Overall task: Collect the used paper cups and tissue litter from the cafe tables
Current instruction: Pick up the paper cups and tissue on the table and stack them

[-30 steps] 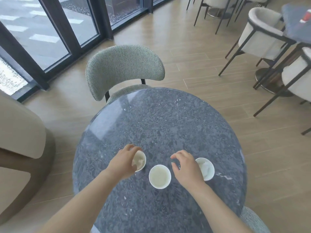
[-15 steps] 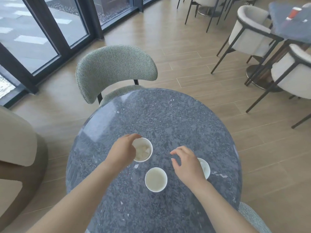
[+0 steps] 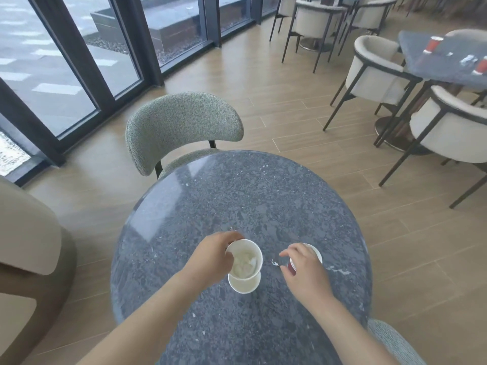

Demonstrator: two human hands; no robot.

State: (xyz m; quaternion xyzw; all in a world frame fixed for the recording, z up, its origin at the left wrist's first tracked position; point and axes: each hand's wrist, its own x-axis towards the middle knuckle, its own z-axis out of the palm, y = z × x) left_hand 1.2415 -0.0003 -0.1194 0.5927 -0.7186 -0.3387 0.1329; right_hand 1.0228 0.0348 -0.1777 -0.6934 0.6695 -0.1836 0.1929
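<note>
My left hand (image 3: 210, 256) grips a white paper cup (image 3: 246, 260) stuffed with crumpled tissue. It holds this cup directly above a second white cup (image 3: 243, 284) that stands on the round grey stone table (image 3: 237, 196). My right hand (image 3: 300, 267) closes around a third paper cup (image 3: 315, 254) to the right, which shows a red side and a white rim. A small scrap of litter (image 3: 275, 263) lies on the table between the hands.
A grey-green chair (image 3: 181, 125) stands at the table's far side. A beige seat (image 3: 29, 246) is at the left. At the right, white chairs (image 3: 374, 72) surround another table (image 3: 445, 61) carrying red cups (image 3: 432, 44) and litter. Glass doors line the left wall.
My left hand lifted the tissue-filled cup and carried it right, over the middle cup. My right hand took hold of the right cup. The view tilted up.
</note>
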